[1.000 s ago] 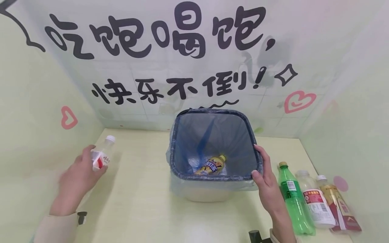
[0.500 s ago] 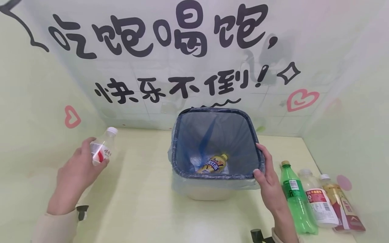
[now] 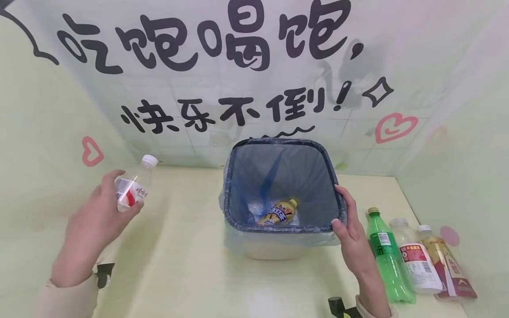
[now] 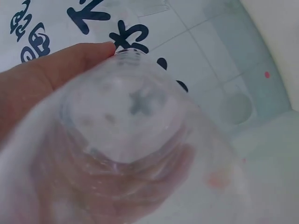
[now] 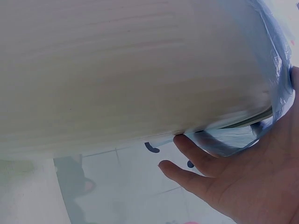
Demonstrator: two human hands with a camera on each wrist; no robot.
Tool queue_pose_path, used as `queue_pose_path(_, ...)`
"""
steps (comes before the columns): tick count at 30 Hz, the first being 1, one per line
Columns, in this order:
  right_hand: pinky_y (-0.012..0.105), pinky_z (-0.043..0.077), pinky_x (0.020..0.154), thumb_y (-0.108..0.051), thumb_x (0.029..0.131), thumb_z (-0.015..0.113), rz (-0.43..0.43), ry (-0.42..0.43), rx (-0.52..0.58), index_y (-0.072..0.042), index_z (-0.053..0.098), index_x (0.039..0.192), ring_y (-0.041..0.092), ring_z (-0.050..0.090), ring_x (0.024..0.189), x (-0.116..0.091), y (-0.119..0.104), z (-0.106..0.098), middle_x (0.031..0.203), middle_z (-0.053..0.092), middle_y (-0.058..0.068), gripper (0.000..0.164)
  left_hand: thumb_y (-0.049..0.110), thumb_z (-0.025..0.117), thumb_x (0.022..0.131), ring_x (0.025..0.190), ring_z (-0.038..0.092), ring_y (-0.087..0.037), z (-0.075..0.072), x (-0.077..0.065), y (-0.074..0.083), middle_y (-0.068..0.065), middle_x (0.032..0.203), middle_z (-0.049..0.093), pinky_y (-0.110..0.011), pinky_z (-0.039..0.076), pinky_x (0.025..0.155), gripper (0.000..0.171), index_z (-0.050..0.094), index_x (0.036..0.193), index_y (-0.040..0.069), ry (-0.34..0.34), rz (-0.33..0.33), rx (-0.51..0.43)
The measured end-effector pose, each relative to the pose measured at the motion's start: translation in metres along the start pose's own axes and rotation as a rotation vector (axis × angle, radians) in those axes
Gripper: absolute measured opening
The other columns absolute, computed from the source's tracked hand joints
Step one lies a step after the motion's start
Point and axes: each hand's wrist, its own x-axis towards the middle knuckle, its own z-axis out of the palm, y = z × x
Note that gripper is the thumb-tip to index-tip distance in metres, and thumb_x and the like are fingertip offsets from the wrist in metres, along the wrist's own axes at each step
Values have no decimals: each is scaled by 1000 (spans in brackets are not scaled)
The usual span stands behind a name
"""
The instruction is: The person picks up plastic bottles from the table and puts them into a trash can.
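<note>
Fingers (image 3: 113, 177) of the left hand (image 3: 93, 218) bent snugly round a tilted clear bottle (image 3: 133, 191), well left of the bin (image 3: 278, 229). The right hand (image 3: 352, 236) gripped the bin's right rim, lower fingers spread. A yellow bottle (image 3: 279, 213) lay inside it; a green bottle (image 3: 391, 267), a white bottle (image 3: 420, 267) and a gold-and-red container (image 3: 451, 271) lay to its right.

Support: table (image 3: 187, 247), pale yellow, glare at near middle. Bin (image 3: 274, 253), lined with translucent bluish bag (image 3: 242, 242), stands right of centre, towards the back. Near right edge, three items lying side by side, capped ends towards the back: green bottle (image 3: 391, 274), clear-topped bottle (image 3: 422, 271) with red-and-white label, gold-and-maroon container (image 3: 448, 267) with white cap.
</note>
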Motion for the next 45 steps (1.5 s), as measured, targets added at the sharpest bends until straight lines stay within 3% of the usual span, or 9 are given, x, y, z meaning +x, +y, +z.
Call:
queue_pose_path(10, 19, 35, 100, -11, 104, 40, -10, 1, 17, -18, 22, 157, 18, 37, 133, 2, 1, 0, 159, 25, 2, 57, 36, 71, 89, 65, 53, -28, -18, 3, 12, -22, 92, 55, -33, 35, 45, 86, 22, 153, 7, -10, 48, -44)
queue_pose_path(21, 21, 36, 98, -15, 105, 40, -24, 6, 40, -17, 23, 157, 21, 40, 127, 2, 1, 0, 156, 28, 4, 55, 38, 72, 89, 63, 52, -28, -37, 9, 24, -20, 86, 55, -33, 34, 46, 90, 19, 155, 9, 2, 63, -11)
queue_pose_path(34, 20, 36, 97, -19, 106, 40, 7, 13, 27, -20, 22, 158, 21, 39, 128, 0, 1, -1, 157, 27, 2, 55, 43, 71, 89, 60, 53, -29, -52, 11, 44, -24, 92, 56, -35, 34, 44, 91, 17, 158, 16, 39, 39, -19)
queue_pose_path(36, 21, 36, 97, -18, 105, 41, 2, 17, 31, -19, 23, 157, 22, 40, 127, 1, 1, -1, 156, 28, 2, 55, 44, 70, 90, 59, 52, -29, -53, 14, 48, -29, 103, 56, -35, 34, 44, 91, 17, 158, 16, 41, 42, -29)
queue_pose_path(40, 21, 35, 98, -16, 105, 40, 2, 12, 44, -19, 22, 158, 22, 39, 128, 1, 2, -1, 157, 27, 3, 55, 46, 69, 90, 57, 50, -28, -54, 18, 54, -25, 91, 59, -36, 34, 44, 91, 16, 159, 16, 40, 46, -37)
queue_pose_path(43, 22, 35, 99, -17, 105, 40, 14, 6, 46, -20, 21, 158, 23, 37, 130, 1, 2, 0, 157, 26, 1, 56, 46, 69, 90, 56, 49, -28, -54, 20, 57, -14, 69, 56, -36, 33, 44, 91, 17, 158, 16, 48, 44, -28)
queue_pose_path(45, 22, 35, 99, -18, 105, 40, 21, 6, 40, -21, 21, 158, 22, 36, 130, 1, 2, 0, 158, 26, 0, 56, 45, 68, 90, 57, 50, -28, -54, 21, 59, -14, 71, 56, -36, 34, 44, 90, 17, 158, 17, 54, 41, -34)
